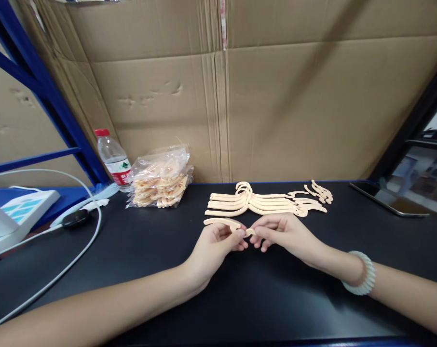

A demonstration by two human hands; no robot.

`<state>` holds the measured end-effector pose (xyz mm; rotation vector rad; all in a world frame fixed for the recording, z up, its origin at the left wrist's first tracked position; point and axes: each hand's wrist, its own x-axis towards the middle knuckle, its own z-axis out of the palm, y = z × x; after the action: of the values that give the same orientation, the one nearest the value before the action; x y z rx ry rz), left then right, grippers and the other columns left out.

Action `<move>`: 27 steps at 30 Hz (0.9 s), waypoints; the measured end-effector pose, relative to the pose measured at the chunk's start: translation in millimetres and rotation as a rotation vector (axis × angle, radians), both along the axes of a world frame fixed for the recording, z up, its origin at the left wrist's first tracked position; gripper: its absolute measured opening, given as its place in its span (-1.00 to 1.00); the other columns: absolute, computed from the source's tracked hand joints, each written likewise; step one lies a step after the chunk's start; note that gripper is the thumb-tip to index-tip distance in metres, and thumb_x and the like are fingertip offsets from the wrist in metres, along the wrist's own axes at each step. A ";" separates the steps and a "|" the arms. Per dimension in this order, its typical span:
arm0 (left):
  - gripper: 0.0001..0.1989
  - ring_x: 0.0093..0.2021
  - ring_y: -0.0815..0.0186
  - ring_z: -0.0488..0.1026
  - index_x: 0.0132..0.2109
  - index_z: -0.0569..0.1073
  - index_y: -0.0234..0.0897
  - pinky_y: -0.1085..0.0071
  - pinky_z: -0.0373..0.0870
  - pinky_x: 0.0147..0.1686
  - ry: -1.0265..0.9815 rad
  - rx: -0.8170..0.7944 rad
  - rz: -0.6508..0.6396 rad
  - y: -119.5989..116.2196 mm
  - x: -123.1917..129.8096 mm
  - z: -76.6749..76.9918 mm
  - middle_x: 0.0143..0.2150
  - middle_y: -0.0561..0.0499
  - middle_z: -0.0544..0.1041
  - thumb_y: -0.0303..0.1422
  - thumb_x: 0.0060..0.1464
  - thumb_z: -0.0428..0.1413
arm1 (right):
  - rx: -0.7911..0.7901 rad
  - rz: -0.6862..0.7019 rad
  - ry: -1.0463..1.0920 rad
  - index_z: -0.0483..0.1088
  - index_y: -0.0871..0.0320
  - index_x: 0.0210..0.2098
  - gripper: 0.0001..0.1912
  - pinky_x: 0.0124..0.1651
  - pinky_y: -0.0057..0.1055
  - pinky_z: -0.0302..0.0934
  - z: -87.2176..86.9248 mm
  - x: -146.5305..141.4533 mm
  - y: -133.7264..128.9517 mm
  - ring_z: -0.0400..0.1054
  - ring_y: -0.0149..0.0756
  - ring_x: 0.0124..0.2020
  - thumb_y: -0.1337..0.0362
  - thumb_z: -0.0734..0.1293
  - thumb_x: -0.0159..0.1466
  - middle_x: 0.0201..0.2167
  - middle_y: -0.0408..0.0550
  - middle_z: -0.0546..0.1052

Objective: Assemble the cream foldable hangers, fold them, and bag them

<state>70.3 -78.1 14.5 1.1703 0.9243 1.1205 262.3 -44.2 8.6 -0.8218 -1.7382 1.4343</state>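
Note:
My left hand (218, 243) is closed on a cream plastic hanger arm (218, 221), which points out to the left above the fingers. My right hand (281, 233) pinches a small curved cream hanger hook (250, 232), whose near end meets the left fingertips. How the two parts touch is hidden by the fingers. Just beyond the hands lies a row of cream hangers (227, 205), their hooks bunched in the middle. Loose hook pieces (323, 193) lie in a small heap to the right of it.
Clear plastic bags of cream hanger parts (160, 180) sit at the back left, beside a red-capped water bottle (113, 159). A white cable (91, 241) loops over the left of the black table (149, 250). A dark flat tablet-like device (388, 198) lies at right. Cardboard (160, 106) walls the back.

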 end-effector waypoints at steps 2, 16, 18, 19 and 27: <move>-0.76 -0.39 0.41 0.46 -0.34 0.48 -0.37 0.48 0.41 -0.31 -0.011 0.008 0.016 1.4 -1.4 -1.3 -0.35 0.02 0.51 -0.27 -0.04 0.30 | 0.260 -0.036 -0.133 0.50 0.17 -0.23 -0.73 -0.32 -0.31 0.39 0.6 8.5 7.4 0.46 -0.27 -0.38 0.09 0.31 0.28 -0.37 -0.03 0.57; -0.72 -0.43 0.45 0.38 -0.30 0.36 -0.32 0.52 0.33 -0.35 0.060 0.065 0.191 20.5 -50.9 6.0 -0.42 0.05 0.50 -0.23 0.02 0.26 | 1.026 -0.264 -0.761 0.33 0.13 -0.43 -0.85 -0.24 -0.26 0.23 -9.4 42.1 51.6 0.31 -0.18 -0.31 0.32 0.29 0.29 -0.42 -0.04 0.45; -0.74 -0.42 0.45 0.36 -0.30 0.38 -0.31 0.52 0.31 -0.35 0.053 0.076 0.189 19.9 -51.1 8.2 -0.42 0.06 0.48 -0.27 0.00 0.28 | 0.990 -0.270 -0.721 0.31 0.12 -0.42 -0.86 -0.26 -0.29 0.23 -7.9 43.8 49.3 0.33 -0.20 -0.32 0.29 0.27 0.29 -0.39 -0.05 0.46; -0.76 -0.42 0.45 0.35 -0.31 0.39 -0.31 0.53 0.30 -0.35 0.048 0.086 0.179 19.2 -50.9 9.3 -0.41 0.07 0.48 -0.29 -0.01 0.28 | 0.960 -0.276 -0.703 0.30 0.11 -0.40 -0.86 -0.29 -0.31 0.23 -6.7 45.1 48.1 0.34 -0.21 -0.34 0.28 0.26 0.30 -0.39 -0.06 0.46; -0.77 -0.44 0.48 0.29 -0.37 0.42 -0.31 0.55 0.27 -0.38 -0.057 0.085 0.155 18.4 -52.4 9.6 -0.40 0.09 0.44 -0.36 -0.09 0.34 | 0.911 -0.325 -0.549 0.33 0.09 -0.05 -0.77 -0.25 -0.31 0.31 6.4 53.1 43.8 0.42 -0.20 -0.30 0.27 0.19 0.31 -0.30 -0.03 0.52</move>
<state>17.8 -59.7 24.1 1.1445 0.9436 1.3230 315.4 -0.4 15.1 -0.9389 -2.2202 0.1093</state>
